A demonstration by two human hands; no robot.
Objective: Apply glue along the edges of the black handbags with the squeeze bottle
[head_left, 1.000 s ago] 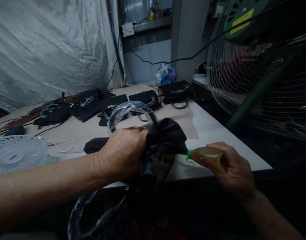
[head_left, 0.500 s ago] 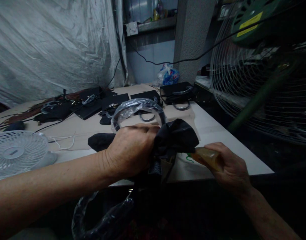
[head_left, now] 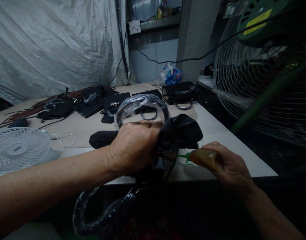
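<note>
Honestly nothing readable here. There's a yellow sticker point(head_left: 258, 21) on the green motor housing point(head_left: 253, 33) of the big fan point(head_left: 263, 83) with dark print on it, but it's way too blurry and tilted to make out a single word. The blue and white plastic bag point(head_left: 171, 74) at the back of the table point(head_left: 218, 133) has some print too, same story, too small and dim to read.
</note>
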